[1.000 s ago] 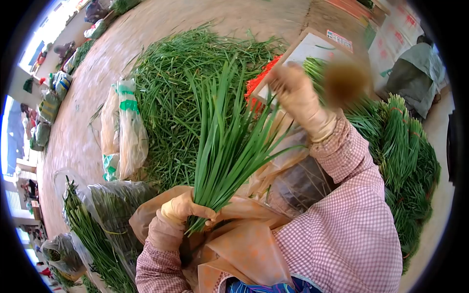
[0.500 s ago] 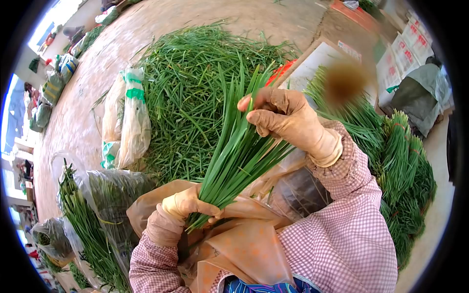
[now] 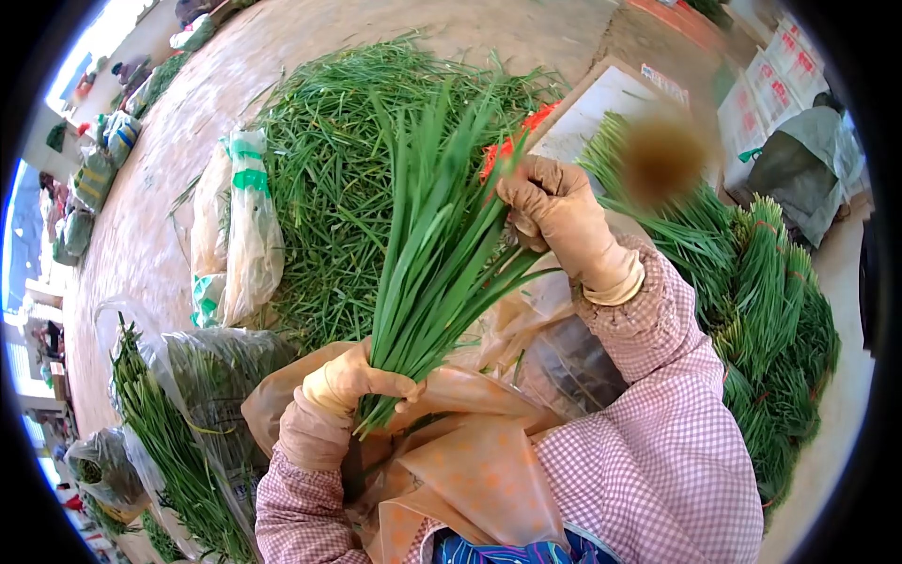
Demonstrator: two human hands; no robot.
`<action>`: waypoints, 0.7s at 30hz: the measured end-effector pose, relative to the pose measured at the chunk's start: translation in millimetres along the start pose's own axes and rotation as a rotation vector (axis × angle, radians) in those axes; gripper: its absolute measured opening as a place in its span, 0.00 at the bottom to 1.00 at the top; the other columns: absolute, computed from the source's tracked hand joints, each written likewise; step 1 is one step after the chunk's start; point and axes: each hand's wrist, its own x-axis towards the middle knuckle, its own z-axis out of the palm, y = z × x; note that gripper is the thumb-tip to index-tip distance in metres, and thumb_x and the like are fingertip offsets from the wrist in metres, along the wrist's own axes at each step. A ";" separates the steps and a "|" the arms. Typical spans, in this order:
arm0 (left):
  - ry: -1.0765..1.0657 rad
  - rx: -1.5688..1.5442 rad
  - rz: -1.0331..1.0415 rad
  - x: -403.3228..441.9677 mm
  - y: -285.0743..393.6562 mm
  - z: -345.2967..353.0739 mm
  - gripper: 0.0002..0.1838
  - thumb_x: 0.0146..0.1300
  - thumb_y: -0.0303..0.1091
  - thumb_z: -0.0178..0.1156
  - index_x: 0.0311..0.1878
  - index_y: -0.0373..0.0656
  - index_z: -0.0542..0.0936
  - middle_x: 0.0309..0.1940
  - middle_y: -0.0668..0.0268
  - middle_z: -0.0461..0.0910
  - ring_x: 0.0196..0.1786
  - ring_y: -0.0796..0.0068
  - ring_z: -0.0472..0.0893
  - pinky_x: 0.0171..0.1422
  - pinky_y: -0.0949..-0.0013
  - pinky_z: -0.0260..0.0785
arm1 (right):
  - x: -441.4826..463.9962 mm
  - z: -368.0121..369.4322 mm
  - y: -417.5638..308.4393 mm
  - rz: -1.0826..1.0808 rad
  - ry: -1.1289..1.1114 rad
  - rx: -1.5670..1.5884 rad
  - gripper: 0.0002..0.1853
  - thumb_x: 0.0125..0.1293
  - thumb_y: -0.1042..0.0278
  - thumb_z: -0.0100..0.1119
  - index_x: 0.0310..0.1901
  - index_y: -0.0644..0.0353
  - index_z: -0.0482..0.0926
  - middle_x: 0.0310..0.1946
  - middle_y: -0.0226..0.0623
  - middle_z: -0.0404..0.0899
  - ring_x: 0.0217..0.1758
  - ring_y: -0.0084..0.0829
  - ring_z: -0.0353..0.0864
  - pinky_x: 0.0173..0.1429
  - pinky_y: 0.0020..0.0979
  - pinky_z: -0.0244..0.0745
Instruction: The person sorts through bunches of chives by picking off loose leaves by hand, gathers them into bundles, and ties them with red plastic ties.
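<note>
A fanned bunch of garlic chives point(image 3: 427, 263) stands tilted in front of me, leaves spread upward. Wrapped round its lower end is my left hand point(image 3: 362, 381), in a tan glove with the thumb across the stems. My right hand point(image 3: 554, 211), in a dirt-stained glove, is closed in a pinch at the bunch's right edge, with leaves at its fingertips; how many it holds is hidden. Under both arms lies an orange-tan plastic apron point(image 3: 470, 470) over my lap.
A large heap of loose green leaves point(image 3: 319, 179) covers the floor ahead. Tied bundles of chives point(image 3: 780, 310) are stacked on the right. On the left are rolled plastic bags point(image 3: 252, 235) and a bagged bundle point(image 3: 178, 442). A white board point(image 3: 601, 113) lies beyond my right hand.
My right hand has moved slightly down and right, its fingers closing at the bunch's right edge. The bunch has swung a little left and more upright in my left hand.
</note>
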 end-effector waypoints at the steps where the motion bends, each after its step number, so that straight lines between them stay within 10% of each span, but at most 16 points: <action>1: 0.013 -0.019 0.001 -2.4 2.8 2.7 0.11 0.48 0.26 0.65 0.35 0.34 0.79 0.24 0.63 0.78 0.24 0.73 0.76 0.30 0.71 0.69 | 4.5 1.9 5.8 -0.276 0.201 -0.260 0.09 0.67 0.65 0.61 0.34 0.61 0.77 0.18 0.25 0.70 0.20 0.17 0.66 0.24 0.22 0.61; 3: 0.075 -0.030 0.010 -9.7 8.2 8.1 0.10 0.48 0.26 0.65 0.35 0.34 0.79 0.24 0.63 0.78 0.24 0.73 0.76 0.30 0.71 0.69 | 8.8 -15.8 -2.9 -0.607 0.551 -0.841 0.05 0.66 0.70 0.61 0.36 0.62 0.79 0.22 0.26 0.76 0.20 0.18 0.67 0.24 0.23 0.64; 6: 0.144 -0.035 -0.008 -16.1 5.6 3.8 0.14 0.49 0.25 0.66 0.40 0.33 0.78 0.27 0.62 0.78 0.25 0.71 0.76 0.30 0.70 0.69 | -19.2 -23.2 -33.3 -0.301 0.213 -0.489 0.07 0.65 0.71 0.59 0.43 0.61 0.80 0.23 0.33 0.80 0.20 0.26 0.76 0.25 0.28 0.72; 9: 0.206 -0.326 0.027 -0.2 0.0 -3.6 0.21 0.48 0.25 0.68 0.47 0.33 0.77 0.30 0.62 0.79 0.27 0.68 0.78 0.32 0.68 0.71 | -37.9 -4.0 -12.7 -0.742 0.114 -1.486 0.20 0.57 0.67 0.59 0.53 0.55 0.76 0.41 0.36 0.80 0.42 0.35 0.80 0.49 0.48 0.73; 12: -0.019 -0.486 0.053 13.3 -13.1 -21.7 0.19 0.49 0.27 0.62 0.47 0.35 0.77 0.34 0.62 0.80 0.31 0.71 0.79 0.38 0.69 0.74 | -39.5 41.3 38.4 -1.045 0.022 -1.611 0.35 0.51 0.58 0.63 0.63 0.51 0.68 0.60 0.39 0.71 0.67 0.42 0.66 0.71 0.67 0.46; 18: 0.153 -0.028 -0.022 10.2 34.9 33.9 0.21 0.48 0.28 0.67 0.48 0.36 0.79 0.37 0.62 0.81 0.38 0.70 0.80 0.45 0.70 0.74 | -29.8 59.6 73.4 -1.103 -0.378 -1.307 0.34 0.59 0.55 0.50 0.68 0.49 0.59 0.65 0.51 0.62 0.75 0.50 0.53 0.72 0.67 0.39; 20: 0.150 0.136 -0.070 8.4 51.0 45.5 0.21 0.48 0.28 0.68 0.49 0.36 0.79 0.38 0.62 0.81 0.41 0.69 0.80 0.47 0.70 0.74 | -35.1 52.7 57.2 -1.000 -0.476 -1.578 0.34 0.58 0.55 0.50 0.68 0.49 0.58 0.62 0.50 0.62 0.73 0.49 0.54 0.73 0.67 0.38; 21: 0.136 0.199 -0.112 8.8 58.6 50.8 0.22 0.48 0.28 0.69 0.49 0.36 0.79 0.38 0.62 0.81 0.42 0.69 0.80 0.49 0.70 0.74 | -36.5 49.2 52.8 -1.102 -0.341 -1.613 0.31 0.58 0.58 0.51 0.66 0.49 0.61 0.45 0.40 0.72 0.57 0.42 0.71 0.72 0.64 0.46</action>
